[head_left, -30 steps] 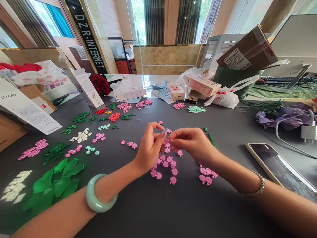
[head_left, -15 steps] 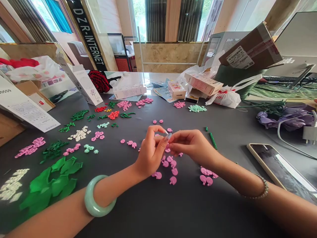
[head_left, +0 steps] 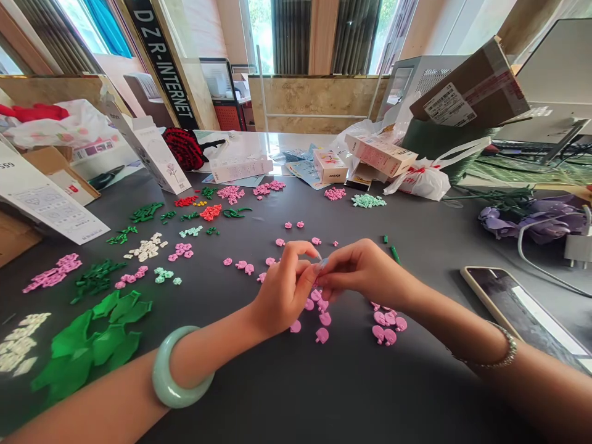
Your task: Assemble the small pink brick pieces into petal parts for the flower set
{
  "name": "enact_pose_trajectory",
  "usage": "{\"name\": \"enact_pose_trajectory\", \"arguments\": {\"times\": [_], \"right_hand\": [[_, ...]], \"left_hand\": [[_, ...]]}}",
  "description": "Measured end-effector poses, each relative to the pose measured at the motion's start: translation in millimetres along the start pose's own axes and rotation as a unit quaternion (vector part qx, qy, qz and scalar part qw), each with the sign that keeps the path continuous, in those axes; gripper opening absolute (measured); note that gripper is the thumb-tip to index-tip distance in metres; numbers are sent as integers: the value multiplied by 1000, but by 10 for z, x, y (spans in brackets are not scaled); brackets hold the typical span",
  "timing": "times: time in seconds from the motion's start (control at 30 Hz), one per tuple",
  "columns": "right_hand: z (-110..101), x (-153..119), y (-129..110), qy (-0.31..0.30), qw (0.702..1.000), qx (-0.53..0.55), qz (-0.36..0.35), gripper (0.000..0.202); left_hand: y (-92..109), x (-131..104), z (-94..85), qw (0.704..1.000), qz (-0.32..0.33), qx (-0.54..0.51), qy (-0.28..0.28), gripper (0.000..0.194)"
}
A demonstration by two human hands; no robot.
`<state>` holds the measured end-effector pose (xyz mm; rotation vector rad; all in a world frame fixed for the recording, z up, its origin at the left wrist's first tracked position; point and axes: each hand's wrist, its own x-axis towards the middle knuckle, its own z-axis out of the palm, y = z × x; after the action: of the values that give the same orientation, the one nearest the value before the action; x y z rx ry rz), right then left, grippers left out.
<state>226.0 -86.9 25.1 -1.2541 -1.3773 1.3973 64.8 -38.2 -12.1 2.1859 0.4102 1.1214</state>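
Close together, the two hands meet above the middle of the dark worktop [head_left: 259, 394], their fingertips touching or nearly so. The left hand [head_left: 289, 290] has its forefinger bent over towards its thumb, and the right hand [head_left: 365, 271] has its fingers drawn in to a pinch. Whatever lies between the fingertips is hidden, so I cannot tell whether either hand grips a piece.

Small rounded pink pieces [head_left: 322, 335] lie loose on the worktop below and around the hands, some partly covered by them. More of these form a little group [head_left: 389, 337] just below the right wrist. A pale green bangle [head_left: 161, 370] circles the left forearm, and a thin bracelet [head_left: 511, 348] the right one. Beyond the right wrist lies a short green stick [head_left: 394, 254], partly hidden by the arm.

Left of the hands, other pieces are sorted by colour: large green leaves [head_left: 111, 345] nearest, then dark green pieces [head_left: 97, 277], cream pieces [head_left: 147, 246] and, farther back, orange-red pieces [head_left: 211, 212]. A heap of mint pieces [head_left: 368, 201] sits towards the back, near a tied white bag [head_left: 420, 183]. At the right, a phone [head_left: 518, 302] lies flat beside the right forearm, with purple flowers [head_left: 550, 222] and a white charger [head_left: 578, 248] behind it.
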Motion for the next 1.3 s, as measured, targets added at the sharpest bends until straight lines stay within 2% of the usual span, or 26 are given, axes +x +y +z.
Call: {"name": "enact_pose_trajectory", "arguments": {"times": [0.2, 0.33, 0.43, 0.6, 0.63, 0.73, 0.9, 1.1, 1.3], "right_hand": [[21, -25, 2, 11, 999, -30, -8, 12], [73, -44, 3, 38, 998, -42, -22, 4], [108, -46, 7, 48, 997, -55, -32, 7], [167, -4, 38, 76, 991, -93, -52, 14], [180, 10, 47, 81, 992, -79, -55, 12], [217, 54, 73, 111, 992, -20, -49, 9], [236, 104, 85, 143, 989, -23, -41, 10], [197, 109, 56, 179, 979, -85, -42, 12], [193, 65, 52, 207, 964, -153, -73, 11]], "left_hand": [[-5, -20, 9, 999, 23, 47, -5, 10], [-16, -32, 15, 997, 42, 68, 17, 11], [7, -43, 35, 995, 57, 79, 36, 12], [102, -66, 113, 972, 172, 140, 79, 15], [109, -63, 129, 968, 174, 155, 98, 18], [77, -29, 161, 965, 121, 188, 135, 19], [-26, 53, 159, 976, 85, 181, 90, 21], [10, 108, 132, 996, -22, 79, 40, 15], [71, 136, 127, 991, -123, -45, 28, 9]]}}
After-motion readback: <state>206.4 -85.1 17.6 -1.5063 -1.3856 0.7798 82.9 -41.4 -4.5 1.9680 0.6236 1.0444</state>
